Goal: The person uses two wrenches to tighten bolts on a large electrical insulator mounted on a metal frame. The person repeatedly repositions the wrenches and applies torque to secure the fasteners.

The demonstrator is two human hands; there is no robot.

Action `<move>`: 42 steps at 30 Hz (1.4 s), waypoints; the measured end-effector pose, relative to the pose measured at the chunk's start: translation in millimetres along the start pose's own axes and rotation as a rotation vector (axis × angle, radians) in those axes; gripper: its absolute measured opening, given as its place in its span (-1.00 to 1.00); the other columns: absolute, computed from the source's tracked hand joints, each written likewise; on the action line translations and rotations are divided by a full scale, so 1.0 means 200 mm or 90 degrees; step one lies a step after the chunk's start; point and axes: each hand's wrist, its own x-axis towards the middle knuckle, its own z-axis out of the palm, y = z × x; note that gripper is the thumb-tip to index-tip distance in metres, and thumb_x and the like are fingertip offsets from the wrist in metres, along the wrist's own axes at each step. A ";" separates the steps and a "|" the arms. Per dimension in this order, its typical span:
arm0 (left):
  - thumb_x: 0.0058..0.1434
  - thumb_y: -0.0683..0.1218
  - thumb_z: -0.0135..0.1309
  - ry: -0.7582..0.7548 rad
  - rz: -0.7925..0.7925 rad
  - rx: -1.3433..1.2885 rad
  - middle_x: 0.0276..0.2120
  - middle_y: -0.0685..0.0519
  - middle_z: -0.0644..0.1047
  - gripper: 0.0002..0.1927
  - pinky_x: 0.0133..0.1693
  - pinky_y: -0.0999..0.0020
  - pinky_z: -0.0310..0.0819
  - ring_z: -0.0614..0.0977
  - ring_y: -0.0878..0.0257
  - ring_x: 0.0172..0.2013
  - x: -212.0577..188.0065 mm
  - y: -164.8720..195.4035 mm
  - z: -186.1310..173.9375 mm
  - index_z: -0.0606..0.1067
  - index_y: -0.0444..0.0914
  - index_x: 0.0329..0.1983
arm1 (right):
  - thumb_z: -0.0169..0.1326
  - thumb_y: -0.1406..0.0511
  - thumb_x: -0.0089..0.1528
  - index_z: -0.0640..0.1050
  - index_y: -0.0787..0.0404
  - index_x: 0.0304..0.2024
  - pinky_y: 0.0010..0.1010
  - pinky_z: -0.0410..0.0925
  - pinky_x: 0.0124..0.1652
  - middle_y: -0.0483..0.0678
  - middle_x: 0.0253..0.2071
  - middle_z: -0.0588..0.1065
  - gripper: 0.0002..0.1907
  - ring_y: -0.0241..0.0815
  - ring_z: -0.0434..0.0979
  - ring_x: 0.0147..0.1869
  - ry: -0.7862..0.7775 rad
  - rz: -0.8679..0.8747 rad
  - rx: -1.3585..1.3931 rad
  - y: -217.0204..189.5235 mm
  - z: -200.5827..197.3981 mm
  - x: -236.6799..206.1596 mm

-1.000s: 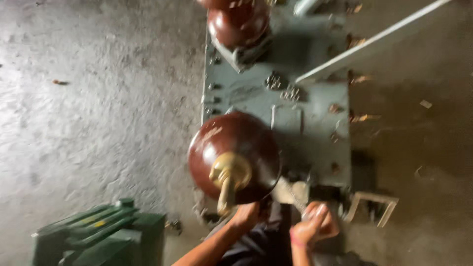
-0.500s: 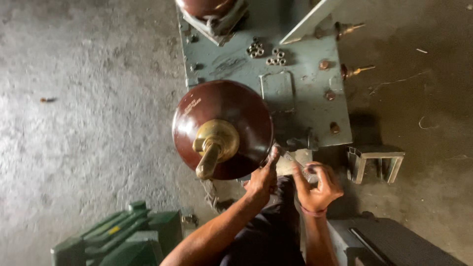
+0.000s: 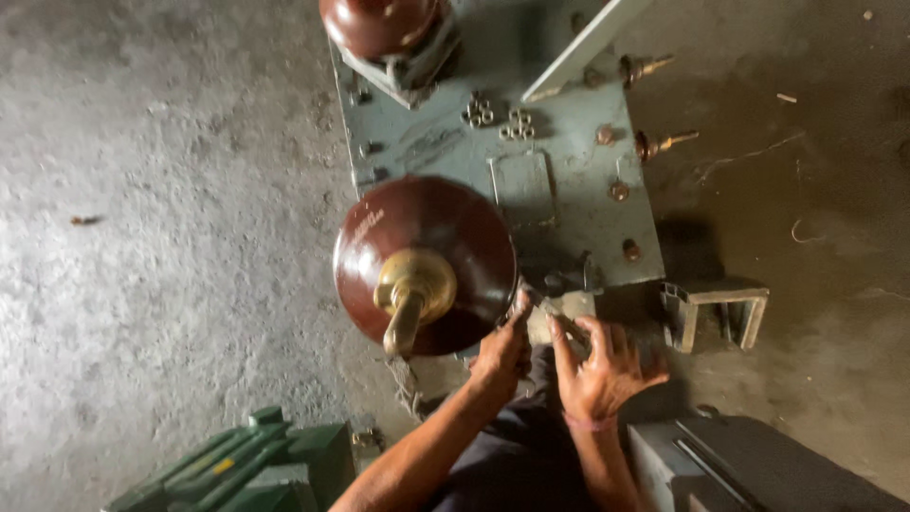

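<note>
Both hands work at the clamp (image 3: 561,308) on the cover's (image 3: 559,204) near edge beside the insulator (image 3: 427,265): left hand (image 3: 500,349) pinching it, right hand (image 3: 597,365) spread; recommend steady, square grip.

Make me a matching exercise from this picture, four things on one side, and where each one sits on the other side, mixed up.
Things:
1. large brown insulator
2. clusters of nuts
3. green metal part
4. left hand

Places:
A. bottom left, on the floor
B. middle of the picture, brass terminal on top
C. at the insulator's lower right edge
D. on the grey cover plate, near the top

Pairs: 1-B, 2-D, 3-A, 4-C
</note>
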 end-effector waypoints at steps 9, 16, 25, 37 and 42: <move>0.11 0.44 0.22 -0.025 -0.034 0.013 -0.73 0.22 0.14 -0.33 -0.61 0.35 -0.06 0.11 0.34 -0.71 0.09 -0.06 -0.05 0.14 0.00 -0.69 | 0.44 0.19 0.17 0.47 0.01 -0.61 -0.26 0.11 -0.12 -0.24 -0.61 0.46 -0.60 -0.23 0.24 -0.55 0.104 -0.089 0.118 0.11 0.11 0.02; 0.11 0.69 -0.16 -0.121 -0.110 0.152 -0.74 0.22 0.06 -0.21 -0.58 0.38 -0.13 0.02 0.36 -0.68 0.28 -0.19 -0.16 0.09 -0.01 -0.73 | 0.36 0.25 0.15 0.31 0.00 -0.66 -0.26 0.09 -0.18 -0.23 -0.69 0.29 -0.52 -0.15 0.18 -0.57 0.070 -0.097 0.185 0.10 0.06 0.08; 0.06 0.62 -0.01 -0.094 -0.045 0.104 -0.74 0.17 0.13 -0.27 -0.59 0.38 0.00 0.12 0.31 -0.70 0.30 -0.21 -0.12 0.24 -0.05 -0.67 | 0.28 0.24 0.19 0.43 0.08 -0.52 -0.18 0.20 -0.05 -0.18 -0.52 0.42 -0.71 -0.09 0.37 -0.37 0.100 -0.093 0.217 0.13 0.08 0.08; -0.02 0.47 0.33 0.152 -0.024 0.112 -0.71 0.15 0.31 -0.35 -0.58 0.37 0.18 0.28 0.31 -0.70 0.01 -0.02 0.04 0.37 -0.10 -0.59 | 0.05 -0.15 0.28 0.26 -0.08 -0.35 -0.41 0.10 -0.44 -0.20 -0.53 0.21 -0.57 -0.27 0.20 -0.52 0.240 0.620 1.018 0.07 0.15 -0.03; 0.04 0.46 0.27 -0.004 0.006 0.017 -0.69 0.21 0.18 -0.38 -0.58 0.41 0.03 0.15 0.37 -0.69 -0.01 -0.02 0.01 0.30 -0.05 -0.56 | 0.07 -0.11 0.43 0.10 -0.03 -0.45 -0.42 0.01 -0.37 -0.23 -0.53 0.00 -0.40 -0.30 0.06 -0.51 0.145 0.582 0.986 0.07 0.17 -0.07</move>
